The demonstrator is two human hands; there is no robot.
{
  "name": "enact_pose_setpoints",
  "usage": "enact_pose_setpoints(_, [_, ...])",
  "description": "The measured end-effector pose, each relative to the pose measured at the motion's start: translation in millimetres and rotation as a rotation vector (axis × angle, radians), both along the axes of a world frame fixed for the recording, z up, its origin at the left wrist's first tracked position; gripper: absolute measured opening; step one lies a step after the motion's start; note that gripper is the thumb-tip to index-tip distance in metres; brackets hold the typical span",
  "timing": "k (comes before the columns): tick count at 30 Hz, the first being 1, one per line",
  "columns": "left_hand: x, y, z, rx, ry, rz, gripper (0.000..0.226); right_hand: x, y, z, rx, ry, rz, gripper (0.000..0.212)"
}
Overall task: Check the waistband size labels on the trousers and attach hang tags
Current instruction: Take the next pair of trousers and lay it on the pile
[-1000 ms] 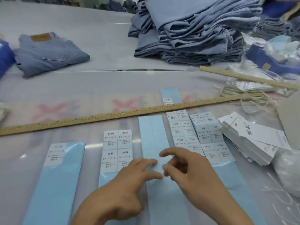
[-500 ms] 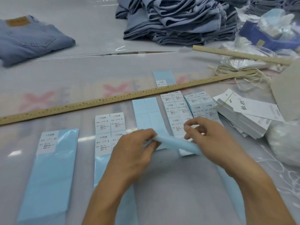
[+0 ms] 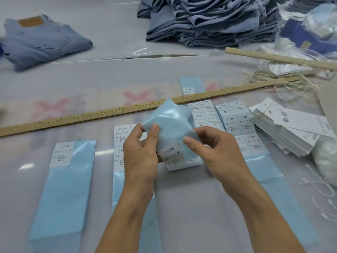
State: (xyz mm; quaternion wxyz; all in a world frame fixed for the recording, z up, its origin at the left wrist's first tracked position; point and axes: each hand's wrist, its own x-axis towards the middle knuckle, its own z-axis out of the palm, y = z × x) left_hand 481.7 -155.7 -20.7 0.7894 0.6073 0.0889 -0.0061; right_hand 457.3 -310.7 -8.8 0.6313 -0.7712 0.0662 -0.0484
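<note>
Across the grey table [image 3: 109, 79], sticker sheets lie sorted by size, while at frame centre both hands, left [image 3: 141, 152] and right [image 3: 217, 150], pinch the M-size sheet [image 3: 173, 132] lifted, probably to peel its one remaining sticker.

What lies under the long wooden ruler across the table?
A blue sticker sheet passes under the long wooden ruler, its label partly hidden. Elsewhere only the table cover shows.

pale blue backing sheets [image 3: 63, 189] carry white stickers [image 3: 63, 155] with black print. the long ruler [image 3: 116, 114] is yellowish wood. folded jeans [image 3: 42, 41] are washed blue with a tan patch [image 3: 31, 21]; table [image 3: 109, 79] shows faint pink crosses, perhaps printed.
</note>
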Motion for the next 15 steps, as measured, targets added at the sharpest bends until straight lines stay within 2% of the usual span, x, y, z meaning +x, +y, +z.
enact_pose_setpoints(8, [-2.4, 0.8, 4.5, -0.124, -0.029, -0.084, 0.017, 1.1, 3.5, 1.6, 0.122, 0.017, -0.025, 0.011])
enact_pose_setpoints(15, [-2.9, 4.0, 0.0, -0.008, -0.066, -0.138, 0.008, 1.7, 2.7, 5.6, 0.096, 0.009, -0.126, 0.009])
